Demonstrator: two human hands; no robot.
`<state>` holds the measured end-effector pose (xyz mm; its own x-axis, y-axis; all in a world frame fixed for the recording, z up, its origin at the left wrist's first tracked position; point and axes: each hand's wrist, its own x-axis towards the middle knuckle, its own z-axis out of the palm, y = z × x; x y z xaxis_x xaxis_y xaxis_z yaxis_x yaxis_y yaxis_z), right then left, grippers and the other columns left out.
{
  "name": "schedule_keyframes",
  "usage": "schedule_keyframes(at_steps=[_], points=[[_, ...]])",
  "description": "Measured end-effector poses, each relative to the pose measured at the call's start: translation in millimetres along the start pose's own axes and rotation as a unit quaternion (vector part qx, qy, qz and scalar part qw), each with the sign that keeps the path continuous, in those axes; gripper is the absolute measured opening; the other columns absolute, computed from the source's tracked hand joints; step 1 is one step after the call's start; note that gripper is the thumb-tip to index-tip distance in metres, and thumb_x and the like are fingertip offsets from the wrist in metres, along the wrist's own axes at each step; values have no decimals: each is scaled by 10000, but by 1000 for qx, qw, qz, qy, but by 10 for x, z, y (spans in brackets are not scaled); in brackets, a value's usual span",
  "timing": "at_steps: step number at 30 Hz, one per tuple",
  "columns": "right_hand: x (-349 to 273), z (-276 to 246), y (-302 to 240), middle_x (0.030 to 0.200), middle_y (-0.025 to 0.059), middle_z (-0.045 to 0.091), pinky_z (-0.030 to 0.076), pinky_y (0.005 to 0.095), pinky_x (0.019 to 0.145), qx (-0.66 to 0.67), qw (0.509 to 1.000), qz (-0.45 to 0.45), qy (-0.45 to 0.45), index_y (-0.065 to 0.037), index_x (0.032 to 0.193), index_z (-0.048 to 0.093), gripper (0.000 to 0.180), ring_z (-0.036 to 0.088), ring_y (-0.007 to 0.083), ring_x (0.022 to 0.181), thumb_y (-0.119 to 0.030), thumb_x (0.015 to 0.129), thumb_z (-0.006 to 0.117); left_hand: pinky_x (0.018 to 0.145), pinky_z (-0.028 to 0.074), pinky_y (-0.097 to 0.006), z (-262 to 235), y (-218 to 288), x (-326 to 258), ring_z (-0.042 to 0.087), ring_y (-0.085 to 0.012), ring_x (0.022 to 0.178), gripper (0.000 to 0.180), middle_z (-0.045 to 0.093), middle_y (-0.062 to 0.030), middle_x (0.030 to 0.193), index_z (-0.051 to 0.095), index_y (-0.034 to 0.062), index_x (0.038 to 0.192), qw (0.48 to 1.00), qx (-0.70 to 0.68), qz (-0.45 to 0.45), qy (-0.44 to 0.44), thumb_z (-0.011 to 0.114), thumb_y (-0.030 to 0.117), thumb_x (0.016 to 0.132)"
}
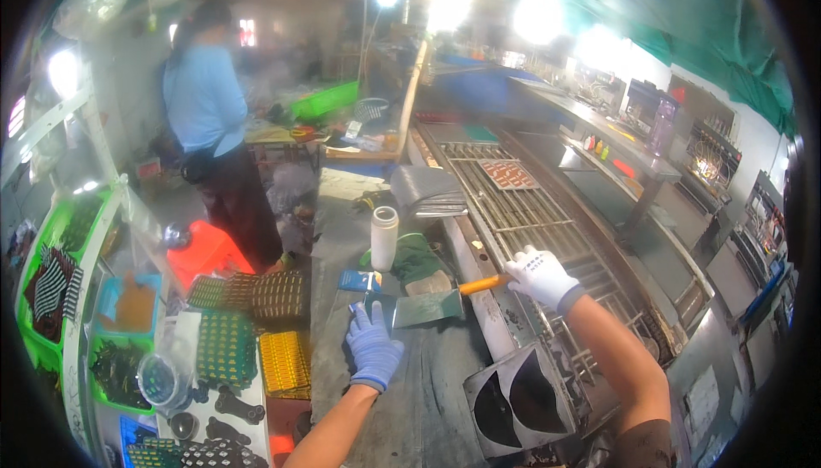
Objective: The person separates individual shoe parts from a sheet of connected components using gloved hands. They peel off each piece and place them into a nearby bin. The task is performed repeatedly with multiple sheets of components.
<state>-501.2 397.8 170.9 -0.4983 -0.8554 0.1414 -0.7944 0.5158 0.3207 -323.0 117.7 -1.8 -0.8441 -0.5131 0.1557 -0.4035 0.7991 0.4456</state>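
My right hand (540, 278), in a white glove, is closed around the orange handle of a wide scraper (429, 308). The scraper's flat metal blade points left over the dark worktable (428, 400). My left hand (374, 348), in a blue glove, lies at the blade's left end with its fingers stretched out. Its fingertips are at a small dark flat piece (382, 304); whether they grip it I cannot tell. Just beyond are a blue packet (359, 281), a white bottle (385, 239) standing upright, and a crumpled dark green glove (421, 264).
A metal conveyor (530, 211) with bars runs along my right, bearing a red-and-white patterned sheet (507, 175). A plate with black curved shapes (519, 400) is at the near right. Patterned sheets (227, 348) and green bins (43, 323) stand left; a person (205, 96) stands beyond.
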Motion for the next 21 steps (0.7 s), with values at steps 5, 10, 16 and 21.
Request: schedule_keyframes(at_steps=[5,10,16,21], points=[[-267,-427,71,936,96,666,542,424,770,-12,1000,-4,-17,-107,985,658,306,649,297,931,-338,827,780,1182,317,-547,-50,-96,71,360,-490,1457,932,351,-289,1591,407,53,1568,996,-63,52,48,748,232,720],[-938,-1007,314,896,77,670,538,416,755,-50,997,59,4,-121,1046,650,369,662,290,868,-297,777,831,1199,318,-534,73,3,410,414,-450,1425,933,398,-270,1560,405,60,1568,974,-138,163,78,741,203,709],[-1415,-1053,596,873,140,695,534,403,748,18,916,377,137,-69,1064,687,298,676,310,790,-142,790,778,1224,298,-528,382,199,812,436,-434,1426,815,453,-268,1549,440,48,1540,968,-130,213,33,695,127,769],[-1312,-837,629,853,-9,608,476,267,694,444,794,391,137,10,1070,657,309,560,80,772,-174,846,762,1242,264,-541,519,537,269,440,-405,1430,731,501,-241,1520,507,64,1507,945,-206,234,97,726,208,825]])
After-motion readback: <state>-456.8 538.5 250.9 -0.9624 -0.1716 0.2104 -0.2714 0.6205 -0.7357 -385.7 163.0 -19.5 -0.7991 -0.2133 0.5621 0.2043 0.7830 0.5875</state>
